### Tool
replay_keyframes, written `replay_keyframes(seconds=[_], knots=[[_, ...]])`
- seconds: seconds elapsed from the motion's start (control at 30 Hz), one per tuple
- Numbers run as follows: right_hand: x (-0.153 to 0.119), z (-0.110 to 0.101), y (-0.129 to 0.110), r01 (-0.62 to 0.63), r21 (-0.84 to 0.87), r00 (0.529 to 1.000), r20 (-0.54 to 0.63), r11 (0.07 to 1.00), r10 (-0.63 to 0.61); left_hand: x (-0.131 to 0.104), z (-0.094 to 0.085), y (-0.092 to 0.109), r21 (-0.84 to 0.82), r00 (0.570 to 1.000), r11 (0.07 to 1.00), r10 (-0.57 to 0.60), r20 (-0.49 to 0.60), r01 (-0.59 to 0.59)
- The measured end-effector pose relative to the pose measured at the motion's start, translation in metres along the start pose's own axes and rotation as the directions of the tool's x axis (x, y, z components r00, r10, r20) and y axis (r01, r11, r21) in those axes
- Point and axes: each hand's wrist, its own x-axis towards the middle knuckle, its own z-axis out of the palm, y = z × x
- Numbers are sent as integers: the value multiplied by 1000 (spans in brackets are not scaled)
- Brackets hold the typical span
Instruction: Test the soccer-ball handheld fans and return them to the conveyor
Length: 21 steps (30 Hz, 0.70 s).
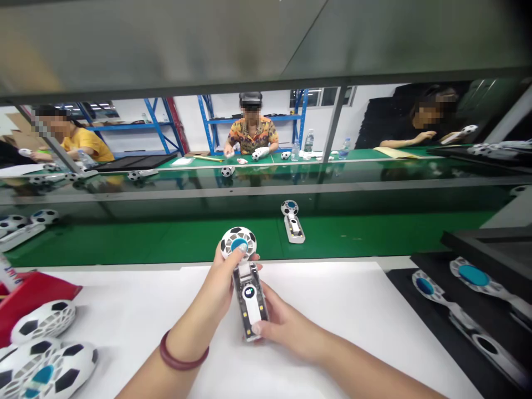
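Note:
A handheld device [250,299] with a round football-patterned head and a clear handle is held above the white work surface [166,310]. Its small round display is lit and faces up. My left hand [226,271] grips the head, the thumb lying on the blue disc. Lower down, my right hand [278,321] is wrapped round the handle, thumb on its front near the bottom end. A similar device [293,223] lies on the green belt [257,233] just beyond.
Football-patterned shells [44,321] and a red bin [45,285] stand at the left. At the right, a black tray [440,310] holds more devices. Across the belt sit several people, one in a patterned shirt [253,136]. A metal panel [166,44] hangs overhead.

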Motion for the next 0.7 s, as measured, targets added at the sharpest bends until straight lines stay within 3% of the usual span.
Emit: replay_keyframes(seconds=[0.1,0.17,0.27,0.4,0.53,0.7], knots=[[-1,3,4,27,-18,1000,17,999,-26,-1,2,0,-33,1000,999,-21,-7,21],[-1,3,7,33,-29,999,-23,999,-34,-3,1,-2,-17,999,1000,-25,44,26],[1,0,9,43,-16,995,-90,999,-44,-2,-4,-10,28,975,998,-59,212,54],[5,-9,4,45,14,992,-119,999,-43,5,-14,-31,74,902,994,-104,419,80],[6,-14,-1,22,33,993,-121,999,-18,10,-17,-43,89,886,995,-72,457,36],[5,-9,-6,-6,-5,990,-139,1000,6,8,-18,-39,138,883,989,-106,457,48]])
